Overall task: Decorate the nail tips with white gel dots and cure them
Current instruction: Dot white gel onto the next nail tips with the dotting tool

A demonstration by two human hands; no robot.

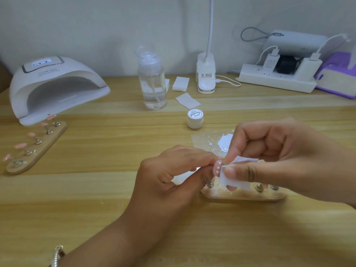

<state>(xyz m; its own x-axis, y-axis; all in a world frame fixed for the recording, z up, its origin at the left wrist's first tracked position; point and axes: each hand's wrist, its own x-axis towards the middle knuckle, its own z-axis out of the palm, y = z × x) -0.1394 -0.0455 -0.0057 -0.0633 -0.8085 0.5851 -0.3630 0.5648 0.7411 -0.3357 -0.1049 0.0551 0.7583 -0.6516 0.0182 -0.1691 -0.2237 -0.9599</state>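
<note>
Your left hand (169, 174) pinches the dotted nail tip (217, 168) just above the wooden stand (240, 197). Your right hand (285, 158) pinches a wipe (238, 183) against its edge. Slide inward and uncured dots could smear.

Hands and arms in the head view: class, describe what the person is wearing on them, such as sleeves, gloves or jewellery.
The left hand and right hand are bare: no gloves, and no rings show. No sleeve is in view on either arm. The left forearm carries a silver-coloured, ribbed metal bracelet at the bottom edge of the picture.
</note>
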